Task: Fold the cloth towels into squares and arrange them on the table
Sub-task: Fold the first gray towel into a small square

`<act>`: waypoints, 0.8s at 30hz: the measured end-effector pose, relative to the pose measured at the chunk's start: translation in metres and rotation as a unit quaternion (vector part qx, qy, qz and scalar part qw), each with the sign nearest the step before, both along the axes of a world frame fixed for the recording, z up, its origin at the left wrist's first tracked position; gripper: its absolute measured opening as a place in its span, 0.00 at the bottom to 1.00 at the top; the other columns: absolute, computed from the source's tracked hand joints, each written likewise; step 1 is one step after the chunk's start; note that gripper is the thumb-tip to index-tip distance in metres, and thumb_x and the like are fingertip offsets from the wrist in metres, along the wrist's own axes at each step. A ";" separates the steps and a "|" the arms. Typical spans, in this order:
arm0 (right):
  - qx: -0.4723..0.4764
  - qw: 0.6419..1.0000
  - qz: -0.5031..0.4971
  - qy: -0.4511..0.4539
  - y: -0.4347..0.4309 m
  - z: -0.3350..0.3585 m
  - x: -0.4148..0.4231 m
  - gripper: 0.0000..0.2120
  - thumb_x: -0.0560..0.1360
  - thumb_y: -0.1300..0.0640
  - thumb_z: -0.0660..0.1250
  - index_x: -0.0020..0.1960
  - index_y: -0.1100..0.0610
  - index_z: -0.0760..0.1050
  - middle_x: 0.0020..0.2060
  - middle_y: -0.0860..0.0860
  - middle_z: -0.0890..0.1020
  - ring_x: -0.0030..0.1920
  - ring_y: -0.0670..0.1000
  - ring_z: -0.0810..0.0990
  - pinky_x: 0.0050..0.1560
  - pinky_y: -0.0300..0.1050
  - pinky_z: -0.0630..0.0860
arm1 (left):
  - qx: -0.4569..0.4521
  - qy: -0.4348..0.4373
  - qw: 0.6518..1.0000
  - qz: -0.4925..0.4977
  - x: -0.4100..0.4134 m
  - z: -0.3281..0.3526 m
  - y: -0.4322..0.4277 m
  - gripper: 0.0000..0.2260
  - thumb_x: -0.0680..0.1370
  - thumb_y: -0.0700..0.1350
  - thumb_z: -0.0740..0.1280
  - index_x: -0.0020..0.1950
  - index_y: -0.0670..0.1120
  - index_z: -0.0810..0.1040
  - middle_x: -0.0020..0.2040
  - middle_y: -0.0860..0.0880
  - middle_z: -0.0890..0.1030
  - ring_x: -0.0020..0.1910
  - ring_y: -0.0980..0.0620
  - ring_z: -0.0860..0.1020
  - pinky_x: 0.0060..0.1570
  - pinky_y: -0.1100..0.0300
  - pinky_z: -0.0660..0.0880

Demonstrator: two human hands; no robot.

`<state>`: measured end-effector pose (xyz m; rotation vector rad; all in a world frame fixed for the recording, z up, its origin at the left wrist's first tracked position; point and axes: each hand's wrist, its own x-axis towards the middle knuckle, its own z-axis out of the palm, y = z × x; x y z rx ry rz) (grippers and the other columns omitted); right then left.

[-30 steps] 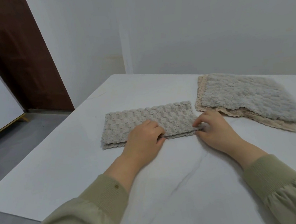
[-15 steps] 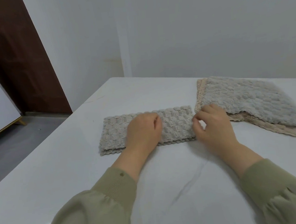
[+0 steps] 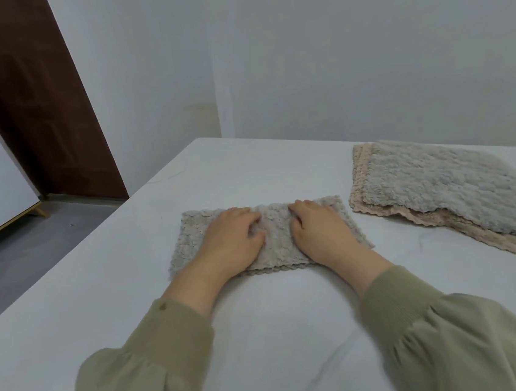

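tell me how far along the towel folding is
Done: near towel is folded into a long band. In hand: left hand and right hand rest on its middle, fingers curled. Left: fold it square, then the grey towel and beige towel stacked at right.
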<state>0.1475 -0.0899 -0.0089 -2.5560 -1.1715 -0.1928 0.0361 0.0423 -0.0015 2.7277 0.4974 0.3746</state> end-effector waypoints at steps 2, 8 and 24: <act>-0.063 0.998 0.003 0.014 -0.001 0.001 0.000 0.22 0.81 0.51 0.47 0.73 0.56 0.61 0.73 0.54 0.64 0.73 0.53 0.59 0.73 0.55 0.51 | -0.024 -0.026 0.998 -0.044 -0.023 0.006 0.014 0.17 0.77 0.50 0.66 0.66 0.48 0.75 0.66 0.52 0.72 0.68 0.53 0.66 0.63 0.67 0.57; -0.113 0.993 0.000 0.030 0.001 0.000 0.000 0.27 0.80 0.43 0.44 0.77 0.53 0.51 0.77 0.51 0.52 0.76 0.52 0.49 0.73 0.59 0.44 | -0.083 -0.060 0.993 -0.059 -0.078 0.010 0.040 0.11 0.63 0.55 0.77 0.42 0.60 0.79 0.49 0.59 0.79 0.51 0.64 0.73 0.49 0.75 0.65; -0.084 0.995 -0.046 0.018 0.005 0.003 -0.008 0.24 0.80 0.46 0.46 0.75 0.52 0.58 0.75 0.51 0.59 0.76 0.53 0.53 0.72 0.63 0.45 | -0.044 -0.104 0.991 0.071 -0.076 0.024 0.028 0.19 0.79 0.52 0.61 0.35 0.41 0.78 0.31 0.47 0.79 0.33 0.49 0.76 0.40 0.54 0.73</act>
